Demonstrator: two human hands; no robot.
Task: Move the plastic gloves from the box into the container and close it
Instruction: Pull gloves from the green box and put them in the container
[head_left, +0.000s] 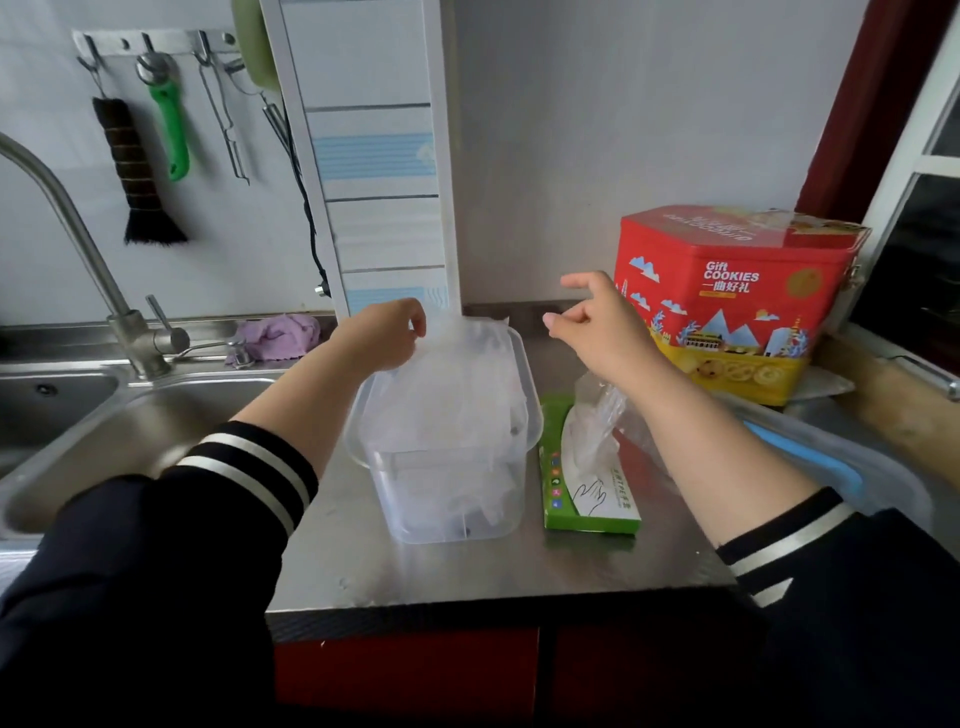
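A clear plastic container (447, 499) stands open on the steel counter, with several thin plastic gloves (457, 395) draped over its mouth and hanging inside. My left hand (382, 338) pinches the far left edge of that glove sheet above the container's back rim. My right hand (602, 327) hovers above and right of the container, fingers loosely curled, holding nothing. The green and white glove box (587, 493) lies flat to the right of the container, with a glove (592, 426) sticking out of its slot. The container's lid (831, 467), clear with a blue strip, lies under my right forearm.
A red and yellow cookie tin (737, 301) stands at the back right. The sink (104, 441) and tap (78, 244) are to the left, with a purple cloth (280, 335) behind. Utensils hang on the wall rack (156, 47). The counter's front edge (493, 600) is near.
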